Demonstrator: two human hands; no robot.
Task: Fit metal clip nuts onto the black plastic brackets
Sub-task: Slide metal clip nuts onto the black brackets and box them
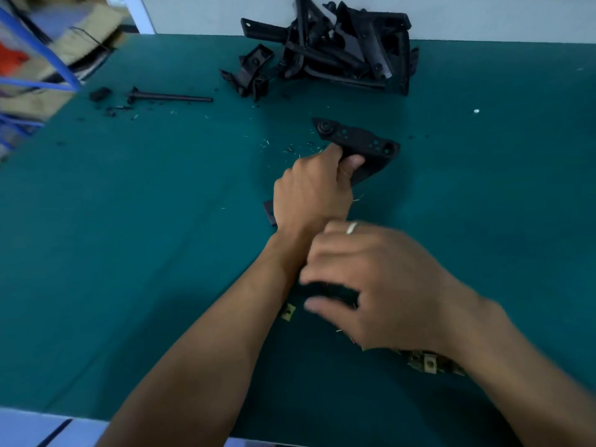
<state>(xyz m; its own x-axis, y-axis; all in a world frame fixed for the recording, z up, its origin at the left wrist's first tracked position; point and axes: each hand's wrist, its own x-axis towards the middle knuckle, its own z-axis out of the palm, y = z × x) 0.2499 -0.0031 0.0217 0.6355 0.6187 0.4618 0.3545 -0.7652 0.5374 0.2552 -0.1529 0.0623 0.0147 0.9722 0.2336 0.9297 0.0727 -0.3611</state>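
My left hand (pixel 309 191) reaches forward and grips the near edge of a black plastic bracket (pixel 358 141) with round holes, lying on the green table. My right hand (pixel 387 285), blurred by motion, is nearer to me; its fingers and thumb curl around a second black bracket (pixel 329 290), mostly hidden under the hand. A black end (pixel 269 212) shows beside my left wrist. One brass-coloured clip nut (pixel 288 312) lies just left of my right thumb. Several more clip nuts (pixel 429 362) lie in a heap under my right wrist.
A pile of black plastic brackets (pixel 338 46) sits at the table's far edge. A black rod (pixel 171 97) and small black bits (pixel 100 93) lie far left, next to a blue-framed shelf (pixel 42 59). Fine shavings are scattered around the middle of the green mat (pixel 145 237).
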